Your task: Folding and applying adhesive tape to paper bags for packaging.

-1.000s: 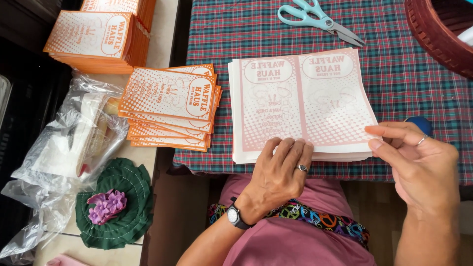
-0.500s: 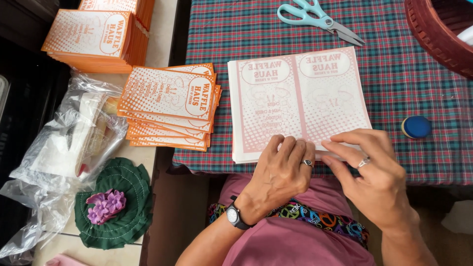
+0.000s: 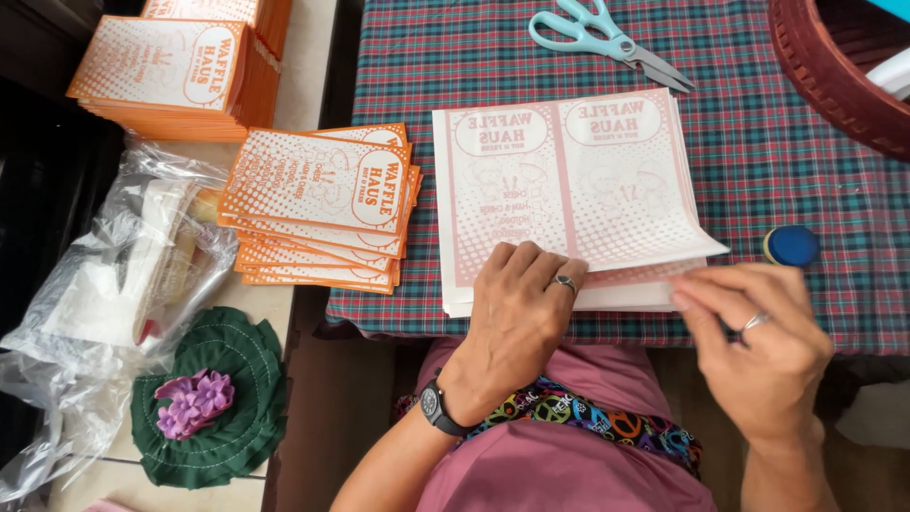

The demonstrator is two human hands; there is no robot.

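L hand [image 3: 519, 318] lies flat, pressing the near edge of the pink sheet stack [image 3: 559, 190] on the plaid cloth [image 3: 758, 142]. R hand [image 3: 758, 341] pinches the top sheet's near-right corner, lifted. Risk: 2 sheets cling together, or the stack skews if L pressure slackens.

I am pressing my left hand [image 3: 517, 318], with its silver ring and black watch [image 3: 438, 408], on a stack of white sheets [image 3: 569, 194] printed in pale pink dots. They are lying on a tablecloth [image 3: 806, 142] checked in red, green and navy. Beside them orange and white printed bags [image 3: 322, 204] are showing. The scissors [image 3: 607, 40] are light blue, the cap [image 3: 791, 246] deep blue, the basket [image 3: 834, 81] reddish brown. I am wearing pink.
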